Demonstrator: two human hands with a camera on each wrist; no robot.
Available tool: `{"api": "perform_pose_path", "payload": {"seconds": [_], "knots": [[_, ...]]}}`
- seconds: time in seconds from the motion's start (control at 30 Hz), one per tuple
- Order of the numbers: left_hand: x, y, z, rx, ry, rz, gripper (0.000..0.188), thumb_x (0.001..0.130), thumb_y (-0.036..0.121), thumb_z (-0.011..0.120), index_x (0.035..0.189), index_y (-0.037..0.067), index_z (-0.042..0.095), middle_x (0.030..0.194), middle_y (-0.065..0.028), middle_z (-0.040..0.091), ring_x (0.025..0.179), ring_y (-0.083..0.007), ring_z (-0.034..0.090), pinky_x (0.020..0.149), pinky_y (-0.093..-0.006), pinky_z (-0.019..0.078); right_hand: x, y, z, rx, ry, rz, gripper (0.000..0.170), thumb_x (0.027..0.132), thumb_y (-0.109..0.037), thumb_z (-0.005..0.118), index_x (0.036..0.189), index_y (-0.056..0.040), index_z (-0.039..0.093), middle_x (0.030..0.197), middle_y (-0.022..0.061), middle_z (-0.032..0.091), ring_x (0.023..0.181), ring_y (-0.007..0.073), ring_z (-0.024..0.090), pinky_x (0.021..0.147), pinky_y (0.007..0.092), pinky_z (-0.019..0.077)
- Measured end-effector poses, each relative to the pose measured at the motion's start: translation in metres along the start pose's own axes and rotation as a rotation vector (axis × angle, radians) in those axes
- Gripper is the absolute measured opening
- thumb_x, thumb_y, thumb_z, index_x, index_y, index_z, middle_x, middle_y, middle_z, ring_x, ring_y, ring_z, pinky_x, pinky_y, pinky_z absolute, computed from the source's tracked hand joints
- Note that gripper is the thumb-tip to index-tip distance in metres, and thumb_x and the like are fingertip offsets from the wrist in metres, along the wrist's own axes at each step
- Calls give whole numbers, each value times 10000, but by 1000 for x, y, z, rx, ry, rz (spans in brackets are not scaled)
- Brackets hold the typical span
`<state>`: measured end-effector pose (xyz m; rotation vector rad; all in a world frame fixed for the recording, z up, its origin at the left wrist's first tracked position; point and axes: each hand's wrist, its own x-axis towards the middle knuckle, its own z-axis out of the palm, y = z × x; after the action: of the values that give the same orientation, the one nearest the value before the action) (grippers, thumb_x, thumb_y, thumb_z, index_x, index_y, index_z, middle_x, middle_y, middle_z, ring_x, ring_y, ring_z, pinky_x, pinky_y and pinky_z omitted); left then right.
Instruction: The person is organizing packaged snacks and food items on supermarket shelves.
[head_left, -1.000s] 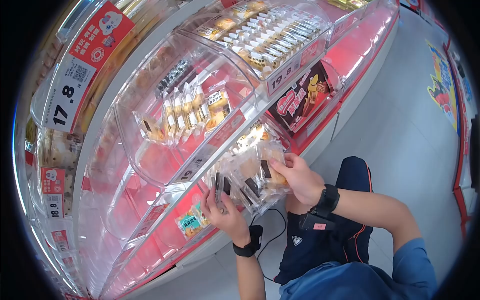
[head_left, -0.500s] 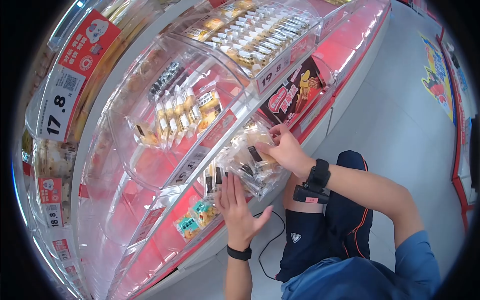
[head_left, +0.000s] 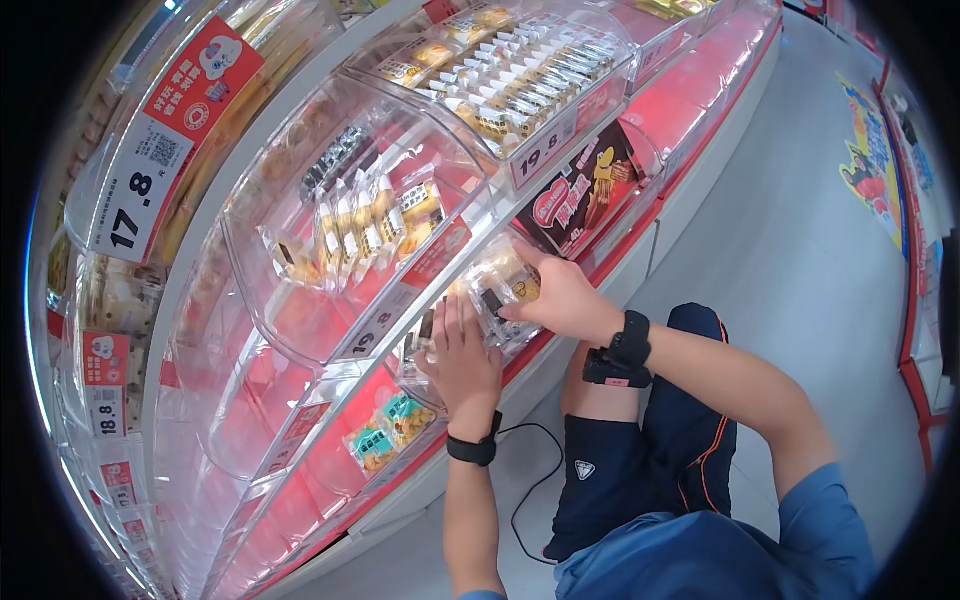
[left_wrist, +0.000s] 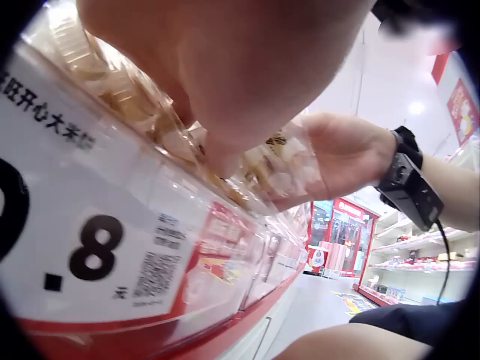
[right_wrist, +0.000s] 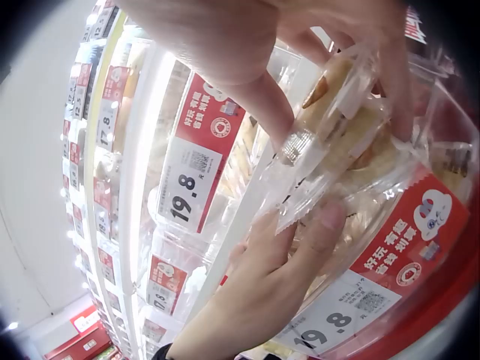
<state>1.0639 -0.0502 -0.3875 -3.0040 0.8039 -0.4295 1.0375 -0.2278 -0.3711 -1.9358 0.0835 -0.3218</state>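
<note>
Clear-wrapped snack packs (head_left: 505, 272) are pinched between the thumb and fingers of the right hand (head_left: 568, 300), over the lower bin. The left hand (head_left: 468, 372) lies with extended fingers on packs in the same bin, just left of the right hand. In the right wrist view, the right hand (right_wrist: 217, 41) grips the wrapped packs (right_wrist: 337, 124) from above, and the left hand (right_wrist: 251, 296) touches their lower end. The left wrist view has the left hand (left_wrist: 232, 67) large over the bin and the right hand (left_wrist: 345, 150) beside a pack (left_wrist: 274, 169).
An upper clear bin (head_left: 300, 345) holds wrapped snacks (head_left: 360, 225). Behind the right hand stands a dark box (head_left: 580, 195). Green-labelled packs (head_left: 390, 432) lie in the lower bin row. Price tags (head_left: 375, 325) line the rail, and a black cable (head_left: 525, 490) hangs near the knee.
The right hand has brought the gripped packs down and left into the bin. The left hand let go of packs, flattened its fingers on them, then drew its spread thumb in.
</note>
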Motion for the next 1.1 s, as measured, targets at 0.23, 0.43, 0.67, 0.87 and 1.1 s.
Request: {"api": "perform_pose_path", "payload": {"seconds": [0.23, 0.43, 0.67, 0.87, 1.1], "knots": [[14, -26, 0, -53, -10, 51, 793, 742, 289, 702, 1441, 187, 342, 1446, -45, 389, 1340, -238, 339, 1011, -568, 236, -4, -11, -4, -213, -119, 148, 827, 763, -288, 722, 1409, 19, 309, 1103, 287, 593, 934, 446, 608, 822, 424, 498], [29, -21, 11, -37, 39, -18, 697, 804, 299, 659, 1426, 200, 361, 1382, -67, 446, 1306, -306, 380, 1029, -596, 272, -11, -13, 4, -487, 38, -73, 612, 856, -305, 632, 1352, -39, 391, 1163, 292, 509, 816, 478, 608, 773, 476, 509], [49, -36, 15, -183, -120, -98, 573, 847, 311, 555, 1382, 163, 413, 1326, -171, 498, 1237, -365, 452, 1047, -531, 280, -9, 16, 20, -474, -33, -352, 642, 873, -304, 620, 1375, -21, 335, 1239, 376, 404, 1030, 464, 562, 867, 455, 482], [26, -44, 5, -128, -117, 4, 727, 834, 270, 627, 1465, 145, 289, 1426, -285, 327, 1357, -445, 243, 1069, -576, 201, 23, 17, 34, -585, -8, -240, 653, 854, -364, 636, 1345, -22, 373, 1313, 353, 369, 1076, 449, 546, 863, 435, 502], [23, -50, 8, -30, -192, -37, 742, 849, 253, 613, 1482, 183, 233, 1369, -281, 383, 1257, -429, 391, 983, -562, 323, 53, 2, 38, -607, -157, 78, 498, 874, -399, 601, 1230, -60, 528, 1396, 319, 357, 1120, 395, 565, 867, 420, 508]]}}
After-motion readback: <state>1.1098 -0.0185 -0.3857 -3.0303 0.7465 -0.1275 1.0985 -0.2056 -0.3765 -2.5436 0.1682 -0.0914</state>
